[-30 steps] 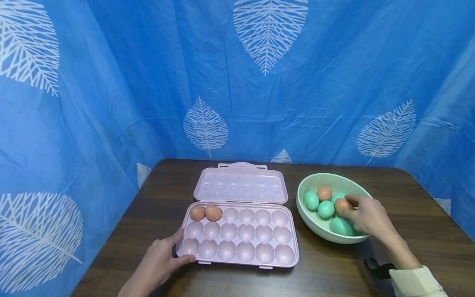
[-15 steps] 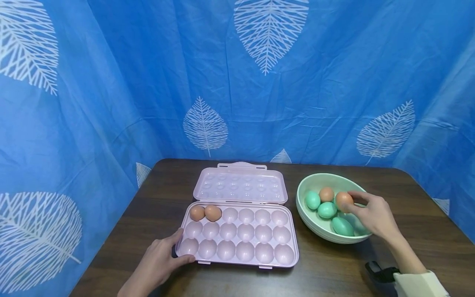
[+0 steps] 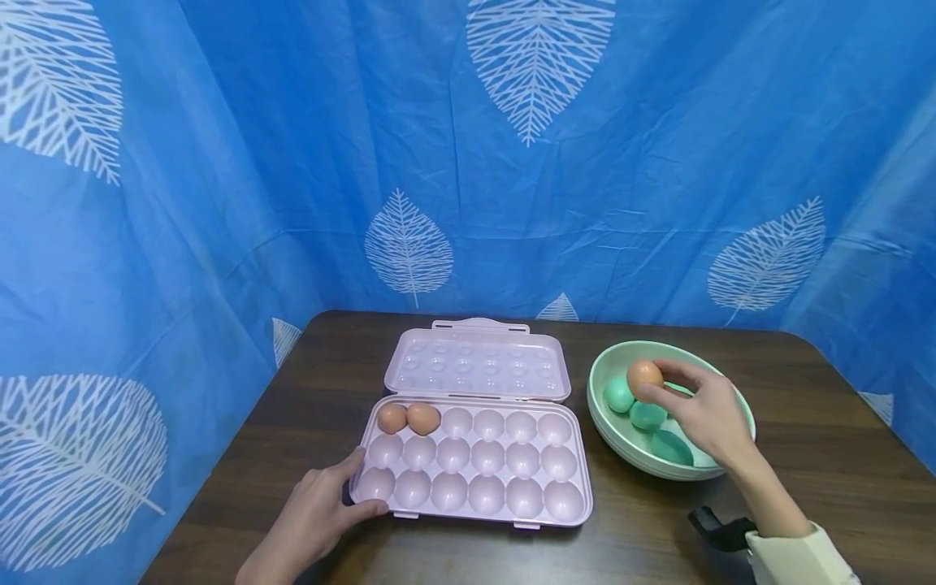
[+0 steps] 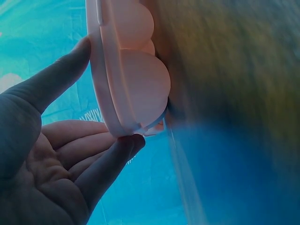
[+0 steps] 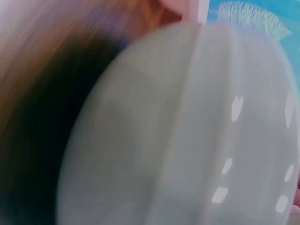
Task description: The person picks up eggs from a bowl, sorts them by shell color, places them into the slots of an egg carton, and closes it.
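Shifted leftward: brown egg [image 3: 643,379], pinched in the fingertips of right hand [image 3: 705,413], over green bowl [image 3: 627,452]. Egg tray [image 3: 486,457]: corner gripped by left hand [image 3: 318,502]. Hazards I log: slack pinch, egg drops onto green eggs [image 3: 619,395]; low carry, bowl knocked

Brn egg [image 3: 644,380] (R hand [image 3: 705,413]) over grn bowl [image 3: 617,446]

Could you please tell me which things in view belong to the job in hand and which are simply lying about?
Seemingly part of the job:
brown egg held by the right hand
open egg tray held by the left hand
two brown eggs in it
bowl
green eggs inside

Seemingly just surroundings:
wooden table underneath
blue leaf-print curtain behind
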A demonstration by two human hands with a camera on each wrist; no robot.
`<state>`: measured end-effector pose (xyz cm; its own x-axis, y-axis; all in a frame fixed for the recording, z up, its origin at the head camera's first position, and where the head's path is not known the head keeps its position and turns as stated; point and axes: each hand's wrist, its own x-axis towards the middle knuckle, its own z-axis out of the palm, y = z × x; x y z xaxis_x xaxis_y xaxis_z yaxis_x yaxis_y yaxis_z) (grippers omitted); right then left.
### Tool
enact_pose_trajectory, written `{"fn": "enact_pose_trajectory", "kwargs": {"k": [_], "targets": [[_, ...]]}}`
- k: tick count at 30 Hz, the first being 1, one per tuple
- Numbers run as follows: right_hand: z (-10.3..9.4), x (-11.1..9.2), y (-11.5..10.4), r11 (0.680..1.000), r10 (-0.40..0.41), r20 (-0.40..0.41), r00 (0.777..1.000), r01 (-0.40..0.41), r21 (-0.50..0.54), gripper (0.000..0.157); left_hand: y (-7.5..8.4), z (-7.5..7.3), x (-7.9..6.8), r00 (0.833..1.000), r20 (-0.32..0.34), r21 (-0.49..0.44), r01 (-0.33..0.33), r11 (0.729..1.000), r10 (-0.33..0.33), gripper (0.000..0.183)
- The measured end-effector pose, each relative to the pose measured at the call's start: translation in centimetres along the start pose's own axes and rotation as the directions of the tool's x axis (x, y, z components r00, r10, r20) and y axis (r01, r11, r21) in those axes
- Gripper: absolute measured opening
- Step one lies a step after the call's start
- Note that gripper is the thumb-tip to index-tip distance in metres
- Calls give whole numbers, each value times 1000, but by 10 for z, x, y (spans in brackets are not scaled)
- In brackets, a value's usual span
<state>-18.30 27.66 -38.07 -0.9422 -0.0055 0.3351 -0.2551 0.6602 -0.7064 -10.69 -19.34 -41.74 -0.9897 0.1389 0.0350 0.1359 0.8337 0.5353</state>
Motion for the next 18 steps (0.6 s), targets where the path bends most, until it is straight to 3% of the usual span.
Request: {"fn": "enact_pose_trajectory", "kwargs": {"k": [11, 18], "targets": [[55, 15, -46, 982, -33, 18, 999, 29, 189, 44, 1, 0, 1, 1000, 16, -10, 14, 1000, -14, 83], [89, 17, -69, 943, -47, 57, 997, 25, 331, 38, 2, -1, 1, 999, 33, -9, 36, 999, -36, 83]]}}
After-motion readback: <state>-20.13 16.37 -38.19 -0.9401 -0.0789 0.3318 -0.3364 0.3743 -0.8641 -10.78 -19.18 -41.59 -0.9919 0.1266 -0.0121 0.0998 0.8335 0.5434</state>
